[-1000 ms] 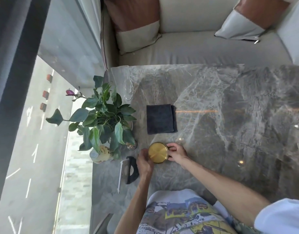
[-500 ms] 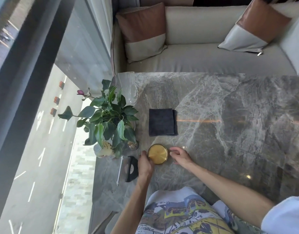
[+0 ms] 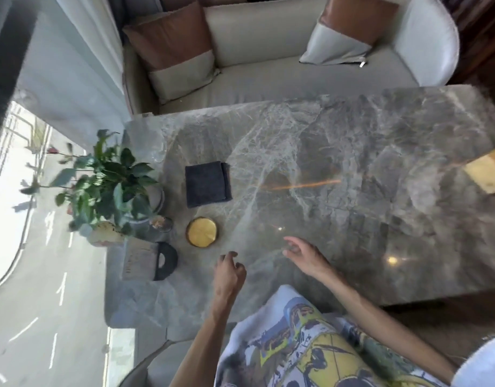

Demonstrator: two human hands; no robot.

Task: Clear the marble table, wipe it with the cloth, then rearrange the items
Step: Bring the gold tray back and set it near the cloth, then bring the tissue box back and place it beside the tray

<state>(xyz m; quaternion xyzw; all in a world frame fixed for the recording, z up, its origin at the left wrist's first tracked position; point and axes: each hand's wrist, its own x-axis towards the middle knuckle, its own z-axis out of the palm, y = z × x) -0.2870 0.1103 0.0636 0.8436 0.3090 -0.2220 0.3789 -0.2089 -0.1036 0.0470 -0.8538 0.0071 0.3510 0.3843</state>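
From the head view, the grey veined marble table (image 3: 352,163) fills the middle of the scene. Its far edge at 12 o'clock runs along the seat of a cream upholstered sofa (image 3: 268,76), which carries two brown-and-cream cushions (image 3: 173,48). Its left edge at 9 o'clock lies beside a tall window, and its near edge at 6 o'clock passes under the person's printed shirt. Everything on the table crowds the 9 o'clock side. A leafy green potted plant (image 3: 112,180) stands at the left edge, with a small clear glass jar (image 3: 160,223) just beside it at its 4 o'clock. A black half-round stand (image 3: 165,261) with a pale card (image 3: 137,258) sits nearer the person. A clear stemmed glass (image 3: 154,146), blurred, is at the far left corner. The folded dark grey cloth (image 3: 207,183) lies flat, well in from the left edge, and the round gold metal coaster (image 3: 202,231) rests near it at the cloth's 6 o'clock, the two apart. From the centre toward 3 o'clock the marble is one broad bare stretch, ending at a pale wooden block (image 3: 488,174) cut by the frame's right edge. The left hand (image 3: 228,275) hovers at 5 o'clock from the coaster, near it but not touching, with fingers loosely curled around nothing. The right hand (image 3: 305,255) hangs over bare marble at the coaster's 3 to 4 o'clock, well apart from it, with fingers spread and relaxed, gripping nothing.
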